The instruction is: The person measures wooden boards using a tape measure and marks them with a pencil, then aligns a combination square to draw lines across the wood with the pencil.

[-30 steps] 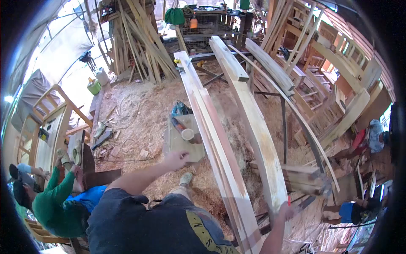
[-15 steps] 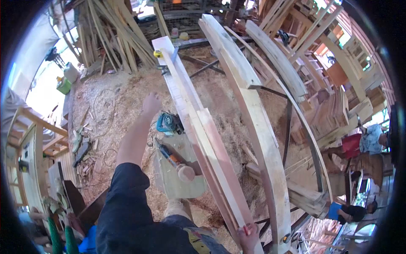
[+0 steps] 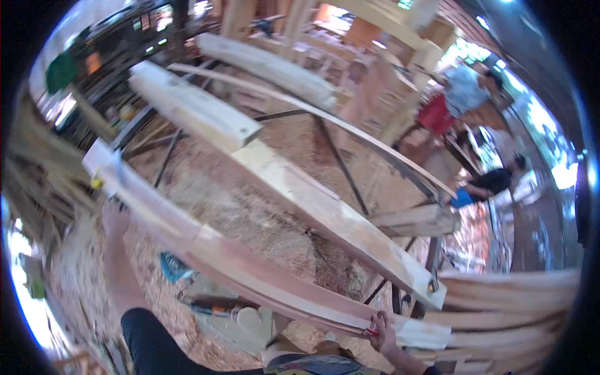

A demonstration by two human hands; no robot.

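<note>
My left hand [image 3: 115, 215] is stretched forward beside the far end of the nearer long plank [image 3: 250, 262]; its fingers are blurred. A yellow item [image 3: 97, 183] sits on that plank's edge just above the hand. At the plank's near end, my right hand [image 3: 380, 331] is closed around a small red object [image 3: 373, 329], with the strips of wood beneath it. A thicker beam [image 3: 312, 200] lies alongside, bearing a small black and yellow item [image 3: 432, 285] near its end.
Below the plank, a power tool [image 3: 215, 309] lies on a board [image 3: 231, 328], near a teal tool [image 3: 174, 267]. A thin curved strip [image 3: 325, 115] and metal supports [image 3: 340, 162] stand beyond. Two people [image 3: 465, 90] [image 3: 494, 184] are at the right. Stacked timber [image 3: 512, 306] lies lower right.
The view has swung right, so the planks now slant across it. My left hand has reached to the plank's far end. My right hand stays at the near end with the red object.
</note>
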